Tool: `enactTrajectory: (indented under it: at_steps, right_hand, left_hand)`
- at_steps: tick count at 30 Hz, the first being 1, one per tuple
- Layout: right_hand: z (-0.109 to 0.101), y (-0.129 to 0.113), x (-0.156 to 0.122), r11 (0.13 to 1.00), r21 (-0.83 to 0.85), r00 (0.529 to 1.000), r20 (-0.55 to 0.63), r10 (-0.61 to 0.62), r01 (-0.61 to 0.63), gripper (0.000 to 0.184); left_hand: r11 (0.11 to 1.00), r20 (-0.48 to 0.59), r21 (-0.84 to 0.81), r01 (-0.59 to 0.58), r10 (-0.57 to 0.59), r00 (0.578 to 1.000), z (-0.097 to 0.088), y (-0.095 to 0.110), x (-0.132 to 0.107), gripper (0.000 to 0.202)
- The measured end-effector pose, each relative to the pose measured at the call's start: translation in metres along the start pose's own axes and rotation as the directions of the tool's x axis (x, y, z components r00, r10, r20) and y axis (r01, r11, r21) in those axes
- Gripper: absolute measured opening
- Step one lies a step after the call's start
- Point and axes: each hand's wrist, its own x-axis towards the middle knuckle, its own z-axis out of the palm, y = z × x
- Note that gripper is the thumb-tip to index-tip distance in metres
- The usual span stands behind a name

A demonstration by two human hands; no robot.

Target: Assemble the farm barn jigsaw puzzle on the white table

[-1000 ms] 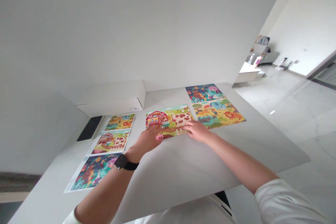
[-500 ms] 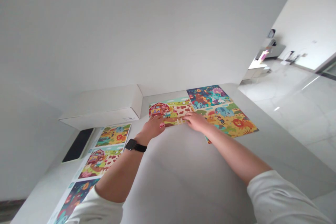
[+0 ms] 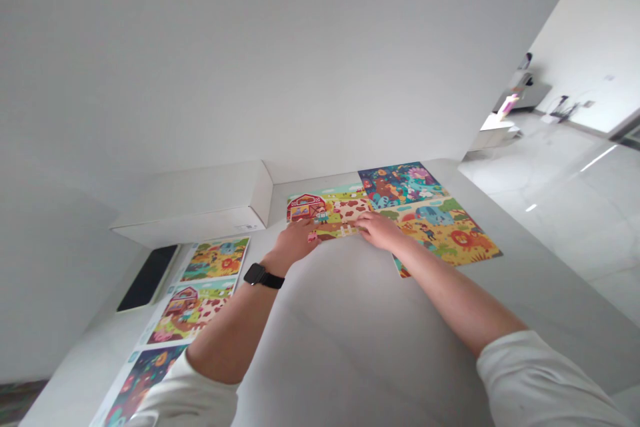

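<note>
A farm picture puzzle (image 3: 350,207), with a red barn and a spotted cow, lies flat on the white table. My left hand (image 3: 296,240), a black watch on its wrist, rests on the lower left part of it, fingers laid out over the surface. On the lower right part, by the white fence, my right hand (image 3: 381,230) touches the puzzle with outstretched fingers. Directly right of the farm scene, a yellow safari puzzle (image 3: 450,233) with an elephant and a lion adjoins it. Above that is a dark blue forest puzzle (image 3: 403,183). My hands cover parts of the farm puzzle.
A white box (image 3: 235,217) stands against the wall at the left. Near it lies a dark phone-like slab (image 3: 149,278). A printed sheet (image 3: 200,303) with three matching pictures runs beneath my left forearm. Beyond the table's right edge is a shiny tiled floor (image 3: 565,200).
The view has shifted slightly, so the puzzles and my hands appear a little farther right. Both hands stay at the lower part of the farm puzzle.
</note>
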Motion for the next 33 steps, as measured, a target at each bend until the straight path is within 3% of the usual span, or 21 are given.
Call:
enactTrajectory:
  at_steps: [6,9,13,16,19,22,25,29,33]
  right_hand:
    - [-0.002,-0.004,0.000,0.999,0.004,0.999,0.011,0.042,-0.042,0.036]
    - [-0.009,-0.011,-0.004,0.999,0.023,0.999,-0.015,0.035,-0.035,0.039]
    - [-0.021,-0.029,-0.022,0.992,0.119,0.991,-0.132,-0.016,0.032,0.040]
    - [-0.026,-0.050,-0.043,0.966,0.249,0.983,-0.184,-0.022,0.068,0.043]
    - [-0.020,-0.074,-0.066,0.881,0.472,0.986,-0.158,0.051,0.030,0.036]
    - [-0.003,-0.097,-0.085,0.720,0.690,0.985,-0.063,0.161,-0.074,0.032]
    - [0.016,-0.113,-0.098,0.623,0.768,0.980,0.025,0.199,-0.146,0.033]
    - [0.033,-0.122,-0.111,0.604,0.784,0.969,-0.013,0.248,-0.144,0.037]
    - [0.040,-0.116,-0.116,0.670,0.734,0.968,-0.072,0.239,-0.111,0.037]
  left_hand:
    - [0.998,-0.003,0.057,0.040,-0.040,0.999,-0.005,0.009,-0.003,0.047]
    - [0.998,-0.077,0.052,0.032,-0.028,0.997,-0.011,0.025,-0.011,0.043]
    - [0.986,-0.230,-0.116,-0.120,0.091,0.969,-0.017,0.051,-0.035,0.036]
    - [0.949,-0.272,-0.291,-0.121,0.039,0.962,-0.019,0.070,-0.061,0.032]
    - [0.876,-0.260,-0.478,-0.060,-0.075,0.963,-0.017,0.088,-0.091,0.028]
    - [0.793,-0.218,-0.609,-0.003,-0.163,0.962,-0.011,0.103,-0.117,0.027]
    - [0.721,-0.118,-0.691,0.049,-0.179,0.977,-0.001,0.115,-0.136,0.030]
    - [0.648,-0.037,-0.757,0.082,-0.168,0.985,0.010,0.118,-0.149,0.037]
    - [0.578,0.050,-0.808,0.115,-0.128,0.991,0.013,0.110,-0.152,0.043]
